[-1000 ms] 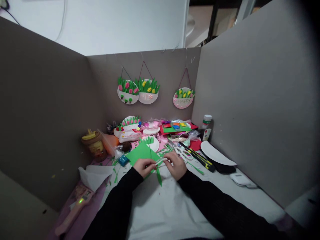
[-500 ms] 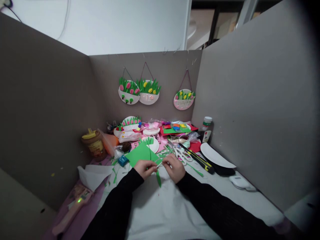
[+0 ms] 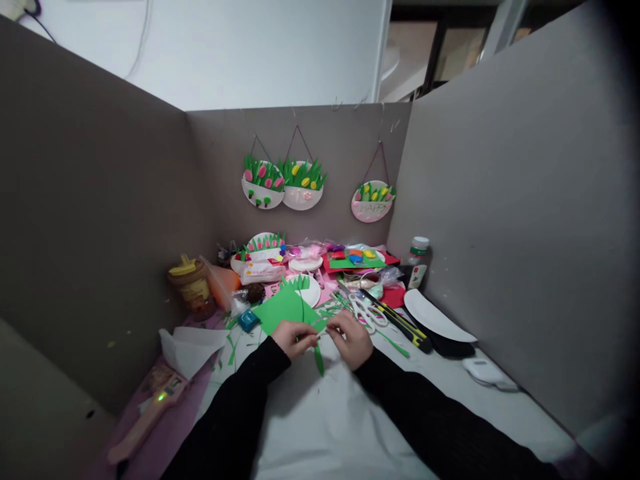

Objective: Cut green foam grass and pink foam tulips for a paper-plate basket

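Nearest us, the white-covered worktop (image 3: 325,427) lies creased below our 2 grips. Left of them, a pink handheld device (image 3: 153,417) shows a green light. Our left grip (image 3: 294,339) and right grip (image 3: 351,341) both pinch a small white strip (image 3: 323,332) between thumb and fingers, so it spans the narrow gap between them; our fingers hide its ends. Just under the left grip's fingertips, a green paper leaf (image 3: 319,360) points toward us; we cannot tell whether it is touched.

Just beyond the left grip we see a green paper sheet (image 3: 285,308), with a blue packet (image 3: 248,321) to its left. Past the right grip lie white-handled scissors (image 3: 357,303), and right of them a black-and-yellow utility knife (image 3: 417,335), then a curved white paper-plate piece (image 3: 437,315).

Farther off, left of the grips, stands a yellow-lidded cup (image 3: 194,290); to the right, a white-capped bottle (image 3: 418,261). Farthest, beyond the grips, 3 flower-decorated paper plates (image 3: 303,199) hang against the grey partition (image 3: 340,147): 2 touching, 1 apart to the right.
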{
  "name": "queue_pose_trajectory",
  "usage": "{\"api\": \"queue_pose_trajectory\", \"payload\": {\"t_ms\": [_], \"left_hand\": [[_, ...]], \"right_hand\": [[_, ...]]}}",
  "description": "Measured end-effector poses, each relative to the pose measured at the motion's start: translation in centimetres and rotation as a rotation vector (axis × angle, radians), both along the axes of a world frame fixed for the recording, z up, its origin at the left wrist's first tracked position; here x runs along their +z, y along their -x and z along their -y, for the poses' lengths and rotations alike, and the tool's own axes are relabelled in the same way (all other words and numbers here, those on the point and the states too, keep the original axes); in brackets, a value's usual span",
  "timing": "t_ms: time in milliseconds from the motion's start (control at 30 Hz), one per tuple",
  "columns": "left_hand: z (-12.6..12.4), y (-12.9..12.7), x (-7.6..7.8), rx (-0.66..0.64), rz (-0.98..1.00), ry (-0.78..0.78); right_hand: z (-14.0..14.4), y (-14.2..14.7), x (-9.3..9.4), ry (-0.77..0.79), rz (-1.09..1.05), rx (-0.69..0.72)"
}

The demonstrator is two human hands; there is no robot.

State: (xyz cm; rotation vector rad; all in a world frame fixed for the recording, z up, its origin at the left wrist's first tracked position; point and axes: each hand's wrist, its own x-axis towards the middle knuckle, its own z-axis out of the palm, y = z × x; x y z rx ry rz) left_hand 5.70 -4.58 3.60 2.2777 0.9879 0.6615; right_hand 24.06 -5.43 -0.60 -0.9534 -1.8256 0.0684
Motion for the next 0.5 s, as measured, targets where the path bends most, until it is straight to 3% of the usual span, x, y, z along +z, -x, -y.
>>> {"api": "queue_pose_trajectory", "payload": {"t_ms": [500], "left_hand": [[0.23,-0.56,-0.44,0.017,0.059,0.132]], "right_hand": [[0.17,-0.06,0.2,-0.032,0.047,-0.011]]}}
